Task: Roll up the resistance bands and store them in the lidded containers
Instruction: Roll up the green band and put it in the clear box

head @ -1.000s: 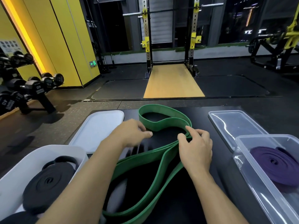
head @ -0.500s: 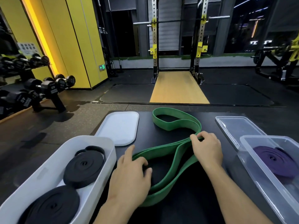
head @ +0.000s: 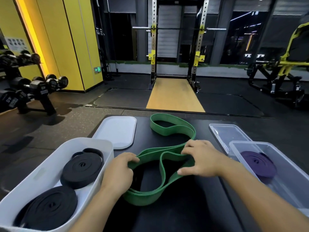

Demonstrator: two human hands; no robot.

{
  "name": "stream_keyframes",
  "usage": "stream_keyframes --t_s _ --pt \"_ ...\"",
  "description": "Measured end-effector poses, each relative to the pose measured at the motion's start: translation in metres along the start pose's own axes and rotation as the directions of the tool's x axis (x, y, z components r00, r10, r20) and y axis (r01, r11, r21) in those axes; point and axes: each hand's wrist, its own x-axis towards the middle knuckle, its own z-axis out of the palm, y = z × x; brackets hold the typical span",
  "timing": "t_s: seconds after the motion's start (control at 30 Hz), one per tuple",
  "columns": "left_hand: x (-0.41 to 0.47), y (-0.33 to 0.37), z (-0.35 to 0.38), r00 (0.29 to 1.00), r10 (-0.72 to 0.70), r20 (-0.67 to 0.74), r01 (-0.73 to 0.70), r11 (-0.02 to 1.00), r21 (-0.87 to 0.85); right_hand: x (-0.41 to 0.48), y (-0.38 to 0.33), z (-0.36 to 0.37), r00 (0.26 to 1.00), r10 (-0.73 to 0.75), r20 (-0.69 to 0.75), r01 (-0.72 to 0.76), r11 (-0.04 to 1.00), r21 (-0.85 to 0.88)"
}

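A wide green resistance band (head: 173, 129) lies in loose loops on the black table (head: 184, 211). My left hand (head: 119, 171) pinches its layers at the left bend. My right hand (head: 199, 159) grips the band where the loops cross, fingers curled over it. A white container (head: 50, 166) at the left holds two rolled black bands (head: 82, 166). Its white lid (head: 117, 131) lies behind it. A clear container (head: 287, 180) at the right holds a rolled purple band (head: 258, 163), with its clear lid (head: 229, 134) behind.
Beyond the table's far edge is the gym floor with a squat rack (head: 177, 47) over a wooden platform (head: 175, 96). A dumbbell rack (head: 28, 87) stands at the left, a yellow machine (head: 284, 67) at the right.
My left hand went from lying flat on the band to pinching its left bend. My right hand slid nearer, drawing the band into tighter loops. The view tilted down.
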Motion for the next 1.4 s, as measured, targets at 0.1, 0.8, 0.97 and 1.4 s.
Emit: stream_keyframes --t_s 0.1,0.8,0.97,1.4 --pt "0.004 -0.004 0.000 1.000 -0.021 0.016 0.022 0.998 -0.053 0.009 -0.006 -0.003 0.998 0.059 0.004 -0.058 0.987 -0.148" --pt "0.013 -0.002 0.006 0.992 -0.127 0.005 0.124 0.958 -0.260 0.002 -0.068 0.010 0.914 -0.405 -0.010 0.379 0.864 -0.330" --pt "0.022 0.000 0.015 0.998 -0.027 0.057 0.045 0.941 -0.335 -0.020 -0.086 0.003 0.945 -0.316 0.080 0.326 0.914 -0.240" --pt "0.048 0.051 0.034 0.875 0.428 0.225 -0.410 0.903 -0.126 -0.067 -0.143 0.004 0.993 0.096 0.063 -0.091 0.993 -0.080"
